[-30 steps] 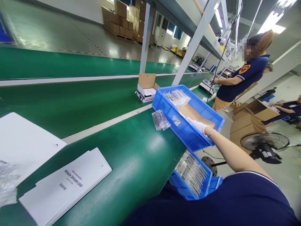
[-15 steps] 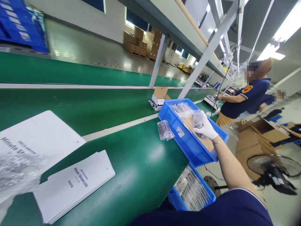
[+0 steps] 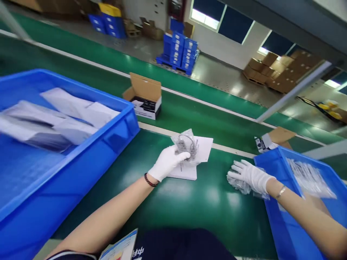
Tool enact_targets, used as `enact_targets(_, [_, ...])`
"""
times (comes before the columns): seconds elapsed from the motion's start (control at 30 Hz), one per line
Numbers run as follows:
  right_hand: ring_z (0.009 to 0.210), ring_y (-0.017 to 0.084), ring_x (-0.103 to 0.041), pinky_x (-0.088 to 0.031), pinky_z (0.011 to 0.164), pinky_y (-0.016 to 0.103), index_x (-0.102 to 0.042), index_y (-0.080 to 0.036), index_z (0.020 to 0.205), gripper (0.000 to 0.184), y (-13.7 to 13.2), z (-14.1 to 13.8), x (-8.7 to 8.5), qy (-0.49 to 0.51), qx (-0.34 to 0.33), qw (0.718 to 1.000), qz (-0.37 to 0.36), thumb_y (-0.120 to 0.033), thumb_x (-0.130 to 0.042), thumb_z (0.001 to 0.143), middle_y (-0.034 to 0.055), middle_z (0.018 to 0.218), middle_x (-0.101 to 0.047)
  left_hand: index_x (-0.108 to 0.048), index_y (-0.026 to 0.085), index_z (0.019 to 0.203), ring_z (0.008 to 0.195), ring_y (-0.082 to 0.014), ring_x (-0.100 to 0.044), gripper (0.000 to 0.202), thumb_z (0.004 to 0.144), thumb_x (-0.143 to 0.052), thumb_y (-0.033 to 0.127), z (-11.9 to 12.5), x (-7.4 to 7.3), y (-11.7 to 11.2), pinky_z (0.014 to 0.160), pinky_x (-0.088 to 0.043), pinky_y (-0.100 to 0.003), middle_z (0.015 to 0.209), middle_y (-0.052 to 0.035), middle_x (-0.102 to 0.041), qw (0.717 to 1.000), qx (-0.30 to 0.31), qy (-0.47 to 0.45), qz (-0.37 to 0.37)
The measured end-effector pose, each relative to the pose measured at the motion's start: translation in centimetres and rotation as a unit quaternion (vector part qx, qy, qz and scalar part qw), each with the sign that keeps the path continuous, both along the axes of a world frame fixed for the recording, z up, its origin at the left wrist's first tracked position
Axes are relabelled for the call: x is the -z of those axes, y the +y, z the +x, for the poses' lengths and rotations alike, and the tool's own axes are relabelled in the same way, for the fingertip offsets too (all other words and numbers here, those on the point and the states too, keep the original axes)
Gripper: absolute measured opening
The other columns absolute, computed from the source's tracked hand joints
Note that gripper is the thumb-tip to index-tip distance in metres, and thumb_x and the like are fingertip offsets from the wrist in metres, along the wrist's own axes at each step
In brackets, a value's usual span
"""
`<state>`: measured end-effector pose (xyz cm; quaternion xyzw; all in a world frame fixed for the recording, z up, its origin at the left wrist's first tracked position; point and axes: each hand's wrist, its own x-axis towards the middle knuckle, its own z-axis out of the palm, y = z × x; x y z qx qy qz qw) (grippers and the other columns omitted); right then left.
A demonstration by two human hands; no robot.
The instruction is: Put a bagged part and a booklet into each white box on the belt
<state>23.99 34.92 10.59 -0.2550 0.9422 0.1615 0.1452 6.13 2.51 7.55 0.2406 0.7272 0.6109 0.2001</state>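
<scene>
My left hand (image 3: 166, 162), in a white glove, grips a clear plastic bag with a coiled cable (image 3: 186, 144) together with a white booklet (image 3: 194, 159), held just above the green bench (image 3: 173, 202). My right hand (image 3: 251, 175), also gloved, rests with fingers spread on a pile of clear bags (image 3: 238, 184) lying on the bench beside a blue bin (image 3: 284, 224) at the right. More clear bags (image 3: 309, 173) lie inside that bin.
A large blue bin (image 3: 81, 151) with white sheets fills the left. An open cardboard box (image 3: 145, 95) stands on the green conveyor behind. Another small box (image 3: 271, 141) sits at the right. Stacked blue crates (image 3: 180, 47) and cartons stand on the far floor.
The view swung left from the right-hand bin to the bench in front. My right hand left the bin with bags and came down onto the bench. My left hand now holds a bag and booklet.
</scene>
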Motion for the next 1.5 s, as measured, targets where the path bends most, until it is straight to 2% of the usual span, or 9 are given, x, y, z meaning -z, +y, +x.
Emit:
enact_targets(0.1, [0.091, 0.026, -0.063, -0.048, 0.084, 0.038, -0.067, -0.022, 0.107, 0.029, -1.8, -1.6, -2.4, 0.039, 0.107, 0.990, -0.077, -0.032, -0.062, 0.081, 0.0102, 0.100, -0.067, -0.069, 0.019, 0.107, 0.106, -0.0264, -0.063, 0.039, 0.074, -0.066, 0.040, -0.3, 0.1, 0.3, 0.094, -0.049, -0.033, 0.109, -0.0045, -0.070, 1.000, -0.004, 0.015, -0.005])
enact_targets(0.2, [0.095, 0.025, -0.063, -0.050, 0.084, 0.039, -0.066, -0.024, 0.112, 0.030, -6.9, -4.3, -4.4, 0.170, 0.210, 0.936, -0.227, -0.040, -0.050, 0.092, 0.0078, 0.106, -0.067, -0.070, 0.020, 0.102, 0.104, -0.0259, -0.064, 0.032, 0.074, -0.068, 0.037, 0.3, 0.0, 1.7, 0.093, -0.049, -0.033, 0.106, -0.0041, -0.071, 1.000, 0.020, 0.017, 0.015])
enact_targets(0.37, [0.099, 0.027, -0.061, -0.051, 0.084, 0.039, -0.062, -0.024, 0.120, 0.039, -13.1, -10.5, -3.5, 0.121, 0.229, 0.868, -0.423, -0.040, -0.059, 0.085, 0.0053, 0.111, -0.066, -0.069, 0.022, 0.110, 0.104, -0.0243, -0.063, 0.036, 0.077, -0.068, 0.038, 0.8, -0.3, 2.7, 0.095, -0.048, -0.033, 0.113, -0.0035, -0.069, 0.994, 0.076, 0.023, 0.073])
enact_targets(0.5, [0.105, 0.027, -0.060, -0.049, 0.089, 0.039, -0.054, -0.018, 0.126, 0.045, -12.7, -15.8, -2.6, 0.143, 0.267, 0.807, -0.507, -0.039, -0.052, 0.086, 0.0076, 0.118, -0.063, -0.072, 0.018, 0.100, 0.105, -0.0272, -0.062, 0.034, 0.077, -0.066, 0.042, -2.9, 2.5, -0.5, 0.099, -0.046, -0.039, 0.110, -0.0073, -0.069, 0.996, -0.037, 0.012, 0.085])
enact_targets(0.67, [0.096, 0.028, -0.060, -0.050, 0.083, 0.039, -0.057, -0.015, 0.115, 0.034, -13.6, -24.6, -2.7, 0.120, 0.282, 0.863, -0.402, -0.029, -0.047, 0.086, 0.0112, 0.111, -0.064, -0.071, 0.014, 0.092, 0.108, -0.0304, -0.060, 0.029, 0.073, -0.063, 0.034, -8.6, 8.5, -4.1, 0.101, -0.044, -0.045, 0.110, -0.0118, -0.068, 0.968, -0.228, -0.013, 0.100])
enact_targets(0.87, [0.110, 0.026, -0.056, -0.046, 0.093, 0.038, -0.054, -0.019, 0.128, 0.040, -18.9, -36.3, -2.8, 0.116, 0.186, 0.936, -0.275, -0.018, -0.040, 0.090, 0.0089, 0.128, -0.057, -0.064, 0.018, 0.123, 0.124, -0.0298, -0.052, 0.047, 0.078, -0.057, 0.028, -10.2, 10.4, -4.4, 0.113, -0.033, -0.045, 0.132, -0.0078, -0.059, 0.993, -0.095, 0.054, 0.037])
enact_targets(1.03, [0.101, 0.029, -0.061, -0.049, 0.087, 0.040, -0.059, -0.018, 0.123, 0.034, -20.8, -42.5, -0.5, 0.070, 0.236, 0.949, -0.195, -0.025, -0.051, 0.090, 0.0123, 0.120, -0.062, -0.010, 0.011, 0.154, 0.142, -0.0277, -0.028, 0.092, 0.079, -0.058, 0.035, -10.6, 10.6, -4.4, 0.120, -0.021, -0.042, 0.155, -0.0115, -0.026, 0.991, -0.116, 0.006, 0.063])
enact_targets(1.27, [0.111, 0.033, -0.057, -0.045, 0.093, 0.044, -0.057, -0.012, 0.129, 0.042, -18.3, -43.0, 4.0, 0.073, 0.280, 0.942, -0.168, -0.024, -0.055, 0.089, 0.0204, 0.129, -0.056, -0.042, 0.013, 0.142, 0.134, -0.0273, -0.043, 0.064, 0.083, -0.056, 0.032, -11.1, 9.9, -4.1, 0.117, -0.028, -0.042, 0.143, -0.0118, -0.047, 0.986, -0.102, 0.000, 0.128])
enact_targets(1.5, [0.112, 0.025, -0.057, -0.045, 0.096, 0.034, -0.064, -0.020, 0.122, 0.034, -16.5, -38.9, 2.8, 0.037, 0.251, 0.943, -0.217, -0.026, -0.045, 0.095, 0.0061, 0.127, -0.060, -0.040, 0.012, 0.143, 0.133, -0.0266, -0.043, 0.066, 0.080, -0.056, 0.026, -11.5, 10.5, -4.1, 0.117, -0.028, -0.040, 0.144, -0.0124, -0.046, 0.974, -0.177, -0.016, 0.143])
